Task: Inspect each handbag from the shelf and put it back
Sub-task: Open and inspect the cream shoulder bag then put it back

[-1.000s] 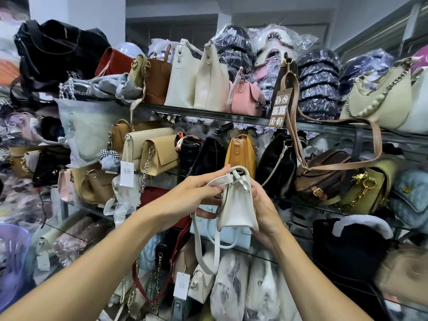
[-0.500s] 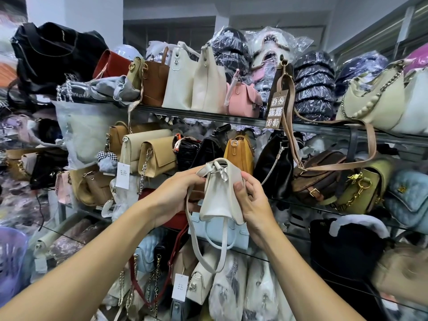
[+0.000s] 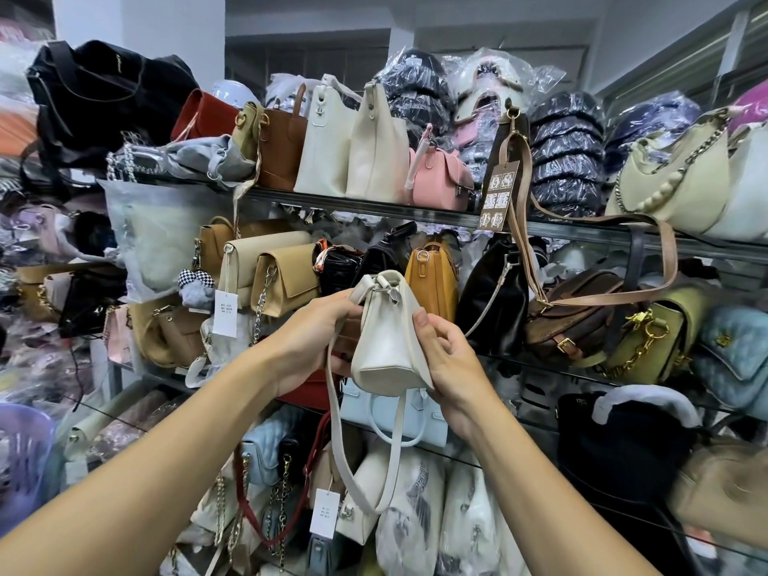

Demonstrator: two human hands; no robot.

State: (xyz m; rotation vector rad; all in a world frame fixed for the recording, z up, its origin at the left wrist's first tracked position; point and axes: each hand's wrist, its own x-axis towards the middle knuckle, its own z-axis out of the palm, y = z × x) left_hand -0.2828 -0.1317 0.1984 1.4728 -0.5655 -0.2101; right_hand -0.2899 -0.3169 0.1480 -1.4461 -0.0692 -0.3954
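1 bag is off the rack right now: a small off-white handbag (image 3: 388,347), held up dead centre of the frame. It's in front of the middle row of bags and not resting on anything. It's tipped so the narrow bottom panel faces the camera and the top end points up toward the shelves. Its long strap (image 3: 336,451) droops in a loop toward the lower centre.

The left hand (image 3: 320,338) is on the bag's left side, fingers curled round the upper end where the strap joins. The right hand (image 3: 453,367) has the lower right edge, with the thumb pressed on the near face and the other fingers tucked behind, mostly hidden. So both hands are clamped on the bag.

Progress-wise I'd call this mid-inspection, and it looks like the base and side are getting checked. The put-back isn't done yet.

Right behind it are a mustard bag (image 3: 430,276), a black bag (image 3: 494,301) to the right, a tan flap bag (image 3: 286,280) to the left, and a light-blue bag (image 3: 361,409) just below. I can't tell which slot the white one goes in. Nothing on the glass shelf (image 3: 582,231) or the other levels shows which bags are already checked, so no real count. My guess is plenty are left.
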